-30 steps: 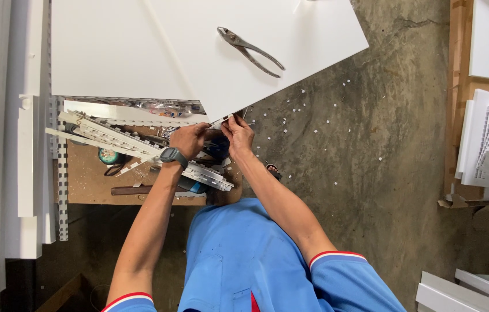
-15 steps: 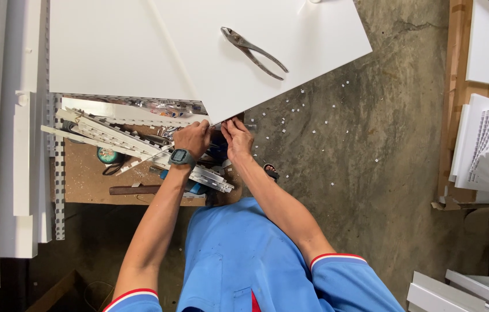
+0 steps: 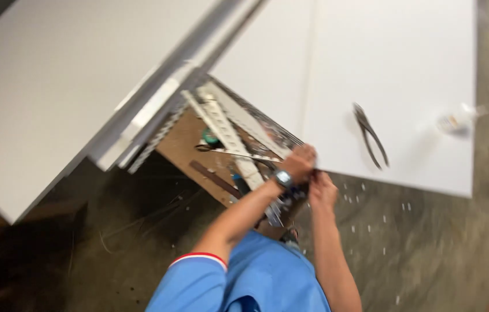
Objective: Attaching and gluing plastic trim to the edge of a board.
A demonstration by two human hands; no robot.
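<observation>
My left hand (image 3: 300,162), with a dark wristwatch (image 3: 282,178), sits curled at the near corner of a large white panel (image 3: 406,69). My right hand (image 3: 323,188) is just below it, fingers pinched toward the same corner. The picture is blurred, so what the fingers hold is hidden. Metal pliers (image 3: 371,136) lie on the panel, a hand's width to the right of my hands.
Perforated white metal strips (image 3: 225,128) lie across a brown wooden board (image 3: 182,144) left of my hands. A second big white panel (image 3: 59,86) fills the upper left. A small clear bottle (image 3: 456,122) lies on the right panel. Small white bits dot the concrete floor (image 3: 429,248).
The view has swung and tilted sharply and turned blurry. Both hands stay together at the panel's corner, and the pliers lie where they were on the panel.
</observation>
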